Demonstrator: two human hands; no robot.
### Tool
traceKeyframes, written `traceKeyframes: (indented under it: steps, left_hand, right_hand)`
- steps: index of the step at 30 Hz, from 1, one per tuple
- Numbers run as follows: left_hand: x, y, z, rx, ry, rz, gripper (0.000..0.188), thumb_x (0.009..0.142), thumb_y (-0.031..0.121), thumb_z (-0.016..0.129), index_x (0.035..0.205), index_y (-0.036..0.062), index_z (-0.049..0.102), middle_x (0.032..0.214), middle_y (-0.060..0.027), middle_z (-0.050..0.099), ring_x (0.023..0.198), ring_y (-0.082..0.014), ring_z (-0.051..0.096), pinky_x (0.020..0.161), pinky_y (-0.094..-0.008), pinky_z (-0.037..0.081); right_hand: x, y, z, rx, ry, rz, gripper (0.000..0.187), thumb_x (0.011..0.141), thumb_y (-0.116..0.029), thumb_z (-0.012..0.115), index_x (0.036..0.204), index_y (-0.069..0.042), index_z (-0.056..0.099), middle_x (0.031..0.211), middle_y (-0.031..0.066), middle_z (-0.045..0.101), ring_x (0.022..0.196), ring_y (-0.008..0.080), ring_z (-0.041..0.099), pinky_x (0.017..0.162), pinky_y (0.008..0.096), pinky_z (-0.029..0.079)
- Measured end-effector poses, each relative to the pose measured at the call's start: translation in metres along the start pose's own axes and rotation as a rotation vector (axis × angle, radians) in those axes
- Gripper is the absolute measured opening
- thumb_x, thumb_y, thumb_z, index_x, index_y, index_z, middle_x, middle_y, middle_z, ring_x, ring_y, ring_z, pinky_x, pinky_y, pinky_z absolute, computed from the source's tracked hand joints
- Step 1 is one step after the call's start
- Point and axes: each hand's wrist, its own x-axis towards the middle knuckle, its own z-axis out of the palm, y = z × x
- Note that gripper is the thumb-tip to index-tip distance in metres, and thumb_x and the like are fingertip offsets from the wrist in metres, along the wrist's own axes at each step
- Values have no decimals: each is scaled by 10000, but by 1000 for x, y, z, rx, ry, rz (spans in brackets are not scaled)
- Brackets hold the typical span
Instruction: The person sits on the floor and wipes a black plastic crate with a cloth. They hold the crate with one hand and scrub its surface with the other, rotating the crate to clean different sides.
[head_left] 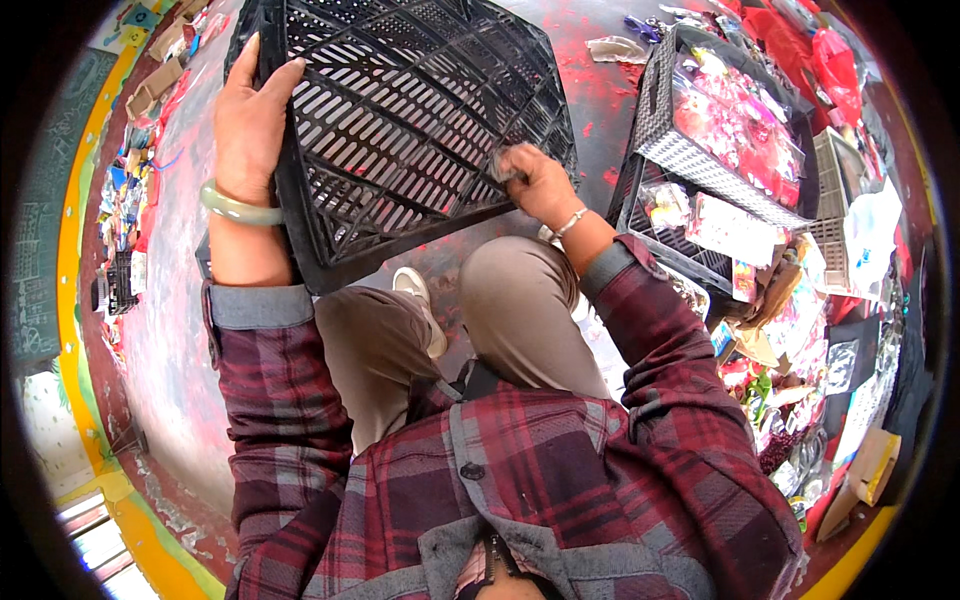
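Observation:
A black slatted plastic crate (400, 225) is tilted up in front of me, above my knees. My left hand (250, 135) is closed on its left rim, thumb on the inner side and fingers over the edge. Near the crate's lower right side, my right hand (545, 185) is closed round a small crumpled greyish wad (503, 163), perhaps cloth or thin plastic. The wad lies against the slats. Part of it is hidden by my fingers.
On the right, a grey woven-look basket (690, 175) holds red and white packets, above another dark crate (675, 245). A beige crate (832, 215) and loose wrappers lie beyond. Boxes and small goods line the left wall, with a small black basket (122, 282).

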Motion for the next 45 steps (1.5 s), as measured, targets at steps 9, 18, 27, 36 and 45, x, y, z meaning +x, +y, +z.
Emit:
traceKeyframes:
  steps: [9, 18, 27, 36, 45]
  left_hand:
    - [-12, 16, 11, -126, 10, 1, 420, 834, 52, 611, 1239, -11, 519, 978, -29, 637, 807, -75, 589, 726, -211, 482]
    - [-10, 21, 15, -100, 4, -43, 415, 841, 66, 611, 1243, 5, 522, 984, -18, 633, 819, -65, 582, 721, -203, 478]
    - [-9, 25, 15, -38, -20, -34, 436, 839, 70, 612, 1256, -6, 509, 999, -25, 629, 827, -72, 580, 730, -206, 474]
    - [-15, 32, 25, -64, 23, -23, 471, 840, 64, 618, 1276, -39, 472, 1027, -44, 623, 859, -81, 577, 760, -206, 470]
    - [-23, 41, 19, -104, 3, -42, 459, 854, 24, 579, 1291, -31, 451, 1069, -59, 611, 882, -94, 577, 777, -215, 470]
  right_hand:
    - [11, 42, -68, -126, -10, 550, 229, 671, -57, 609, 877, -109, 693, 838, 124, 672, 773, 279, 645, 735, 343, 499]
    - [-4, 89, -23, -343, -12, 487, 258, 761, -167, 555, 976, -162, 698, 948, 142, 634, 895, 334, 608, 821, 395, 483]
    - [14, 69, -26, -393, -291, 536, 294, 755, -174, 565, 1017, -176, 698, 990, 134, 658, 925, 326, 620, 850, 389, 480]
    - [9, 86, -32, 576, 114, 705, 224, 734, -99, 624, 935, -39, 703, 825, 98, 694, 717, 152, 639, 695, 271, 501]
    - [24, 68, -24, 658, -123, 646, 199, 734, 16, 560, 913, -34, 630, 845, 46, 651, 816, 158, 618, 738, 303, 490]
